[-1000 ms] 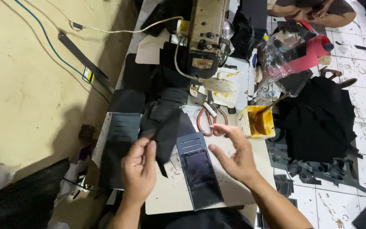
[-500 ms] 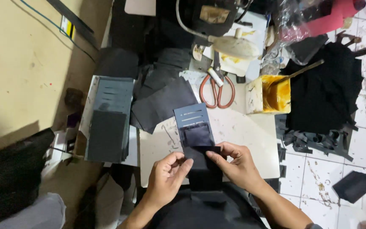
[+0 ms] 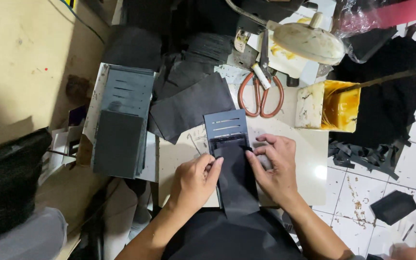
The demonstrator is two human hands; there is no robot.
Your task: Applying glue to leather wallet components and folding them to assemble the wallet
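- We press a black strip of fabric point(image 3: 237, 180) flat onto the slotted dark grey card panel point(image 3: 226, 126) lying on the white table point(image 3: 309, 168).
- Our left hand point(image 3: 194, 180) pins its left edge, fingers together.
- Our right hand point(image 3: 278, 166) steadies the right edge, fingers slightly spread.
- Alignment looks underway; the stack of slotted grey panels point(image 3: 121, 120) waits, orange-handled scissors point(image 3: 261, 91) idle.

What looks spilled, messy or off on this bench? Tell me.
The yellow glue tub is smeared down its sides, with a stick left in it. Black offcuts hang past the table edge.
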